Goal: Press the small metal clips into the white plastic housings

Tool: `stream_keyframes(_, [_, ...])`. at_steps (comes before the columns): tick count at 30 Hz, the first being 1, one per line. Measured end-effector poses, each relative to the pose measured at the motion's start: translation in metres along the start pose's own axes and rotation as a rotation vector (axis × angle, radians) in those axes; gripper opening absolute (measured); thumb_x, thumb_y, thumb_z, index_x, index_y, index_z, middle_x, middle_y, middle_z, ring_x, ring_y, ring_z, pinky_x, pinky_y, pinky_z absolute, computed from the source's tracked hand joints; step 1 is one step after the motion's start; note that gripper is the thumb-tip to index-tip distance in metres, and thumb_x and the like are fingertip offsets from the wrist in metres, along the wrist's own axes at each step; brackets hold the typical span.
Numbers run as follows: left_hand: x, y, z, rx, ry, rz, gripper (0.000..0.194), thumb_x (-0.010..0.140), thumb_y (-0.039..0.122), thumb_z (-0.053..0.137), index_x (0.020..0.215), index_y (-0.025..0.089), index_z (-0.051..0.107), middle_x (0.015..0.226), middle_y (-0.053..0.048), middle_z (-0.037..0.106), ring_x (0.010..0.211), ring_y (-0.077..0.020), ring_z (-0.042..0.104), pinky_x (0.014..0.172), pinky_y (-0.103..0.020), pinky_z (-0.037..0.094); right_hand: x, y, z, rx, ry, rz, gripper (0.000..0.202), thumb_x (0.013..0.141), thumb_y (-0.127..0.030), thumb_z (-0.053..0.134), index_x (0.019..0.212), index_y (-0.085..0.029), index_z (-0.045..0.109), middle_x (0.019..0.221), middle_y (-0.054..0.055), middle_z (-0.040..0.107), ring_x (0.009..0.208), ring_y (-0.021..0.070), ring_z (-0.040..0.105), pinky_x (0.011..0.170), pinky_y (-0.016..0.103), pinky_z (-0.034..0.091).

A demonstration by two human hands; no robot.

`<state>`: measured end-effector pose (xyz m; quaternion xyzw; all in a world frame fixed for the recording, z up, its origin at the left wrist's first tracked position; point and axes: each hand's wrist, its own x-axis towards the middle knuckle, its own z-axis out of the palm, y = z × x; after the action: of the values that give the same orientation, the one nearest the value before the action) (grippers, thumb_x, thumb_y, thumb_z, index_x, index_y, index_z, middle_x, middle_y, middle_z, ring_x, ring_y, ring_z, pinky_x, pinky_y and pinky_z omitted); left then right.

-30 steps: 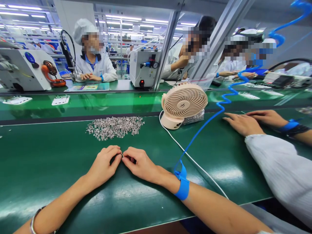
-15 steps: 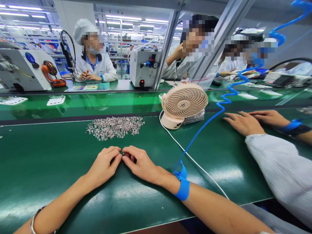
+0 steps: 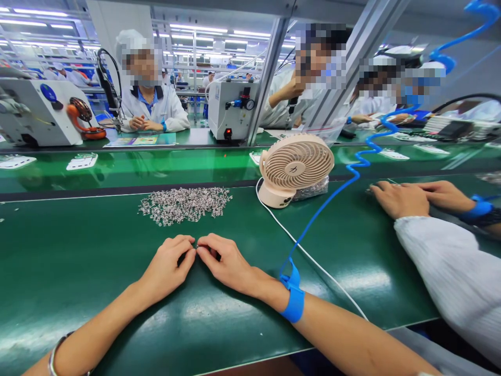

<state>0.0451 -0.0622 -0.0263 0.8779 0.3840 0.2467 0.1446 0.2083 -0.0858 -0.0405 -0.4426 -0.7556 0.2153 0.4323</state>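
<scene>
My left hand [image 3: 169, 263] and my right hand [image 3: 225, 261] rest on the green table [image 3: 97, 250], fingertips almost meeting. Each has thumb and fingers pinched together. Something tiny shows between the two sets of fingertips, too small and hidden to name. Just beyond them lies a pile of small metal parts [image 3: 186, 205]. A blue wrist strap [image 3: 294, 300] with a coiled blue cord is around my right wrist.
A beige fan [image 3: 296, 167] stands behind my right hand, its white cable crossing the table. At the right are a co-worker's hands [image 3: 403, 199]. White housings [image 3: 82, 161] lie on the green conveyor. People sit beyond it among machines.
My hands have barely moved; less of the tiny item shows between them. The white housings have shifted left. The co-worker's hands at the right have moved slightly right and closer together.
</scene>
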Motion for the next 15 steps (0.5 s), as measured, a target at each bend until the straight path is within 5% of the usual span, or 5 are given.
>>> stream_keyframes(15, [-0.0021,-0.0027,0.0028,0.034,0.097,-0.071,0.022,0.083,0.029,0.042,0.069,0.021,0.057,0.098,-0.006,0.066,0.089,-0.0188,0.061,0.078,-0.035,0.048,-0.0007,-0.0021,-0.0005,-0.011,-0.016,-0.004,0.017,0.084,-0.02,0.047,0.068,-0.018,0.054,0.059,-0.003,0.047,0.056,0.0083,0.042,0.053,0.021,0.036])
